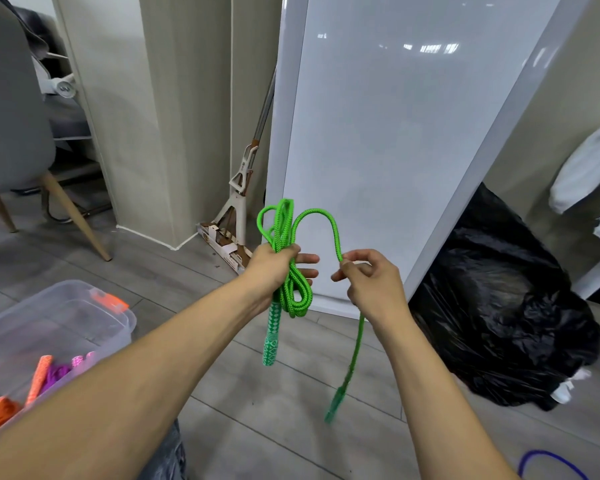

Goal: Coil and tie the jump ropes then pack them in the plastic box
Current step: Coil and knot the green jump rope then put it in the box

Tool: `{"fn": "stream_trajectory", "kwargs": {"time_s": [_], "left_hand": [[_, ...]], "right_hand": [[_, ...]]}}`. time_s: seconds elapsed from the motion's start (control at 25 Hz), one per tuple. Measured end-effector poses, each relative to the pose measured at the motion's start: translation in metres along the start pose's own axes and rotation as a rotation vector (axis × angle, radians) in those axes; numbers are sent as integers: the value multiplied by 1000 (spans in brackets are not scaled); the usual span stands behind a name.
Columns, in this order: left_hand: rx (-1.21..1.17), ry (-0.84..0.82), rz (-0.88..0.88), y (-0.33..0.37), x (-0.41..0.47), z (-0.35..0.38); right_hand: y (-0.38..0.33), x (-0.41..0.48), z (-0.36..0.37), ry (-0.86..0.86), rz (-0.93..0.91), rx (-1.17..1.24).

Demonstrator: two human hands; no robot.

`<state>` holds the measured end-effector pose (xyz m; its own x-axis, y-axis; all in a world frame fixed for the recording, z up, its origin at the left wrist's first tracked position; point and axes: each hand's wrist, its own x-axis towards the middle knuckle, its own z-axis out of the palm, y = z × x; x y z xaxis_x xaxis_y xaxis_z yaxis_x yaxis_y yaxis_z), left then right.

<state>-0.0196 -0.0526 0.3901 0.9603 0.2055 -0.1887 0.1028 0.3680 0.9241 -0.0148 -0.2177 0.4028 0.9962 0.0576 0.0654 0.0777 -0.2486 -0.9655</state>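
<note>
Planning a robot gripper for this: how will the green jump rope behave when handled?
Probably floppy: the green jump rope bends in loose loops from the left hand. Its free handle dangles below the right hand, blurred, so it likely swings. The braided weave probably resists slipping.

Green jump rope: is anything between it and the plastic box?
Nothing visible does. The left hand grips the green jump rope coil, the right hand pinches its tail; the plastic box sits open lower left.

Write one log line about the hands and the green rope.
step: coiling | left hand: grips green rope coil | right hand: pinches loose strand | plastic box: other ropes inside
</note>
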Motion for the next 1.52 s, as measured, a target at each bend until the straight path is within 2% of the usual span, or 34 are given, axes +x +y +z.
{"fn": "stream_trajectory", "kwargs": {"time_s": [0.2, 0.44, 0.64, 0.8, 0.92, 1.0, 1.12, 1.2, 1.28, 1.4, 1.52], "left_hand": [[50, -72, -8, -8, -9, 11], [228, 76, 25, -12, 0, 5], [-104, 157, 24, 5, 6, -3], [-337, 237, 26, 21, 18, -23], [-376, 275, 25, 28, 23, -36], [-242, 277, 48, 27, 26, -42], [220, 226, 92, 19, 30, -48], [509, 153, 140, 17, 27, -49], [761, 80, 188, 15, 26, -50], [1313, -36, 196, 10, 25, -54], [1650, -223, 165, 1, 16, -43]], "right_hand": [[5, -5, 14, -100, -19, 23], [9, -8, 19, -182, -62, -68], [7, -10, 14, -314, -11, -162], [2, -13, 1, -529, 79, -201], [3, -12, -14, -590, 113, -288], [4, -10, -25, -533, 131, -319], [6, -3, -40, -386, 92, -438], [7, 1, -46, -251, -1, -549], [5, 2, -50, -141, -71, -523], [-6, -4, -48, -81, -238, -477], [-19, -10, -43, -41, -423, -467]]}}
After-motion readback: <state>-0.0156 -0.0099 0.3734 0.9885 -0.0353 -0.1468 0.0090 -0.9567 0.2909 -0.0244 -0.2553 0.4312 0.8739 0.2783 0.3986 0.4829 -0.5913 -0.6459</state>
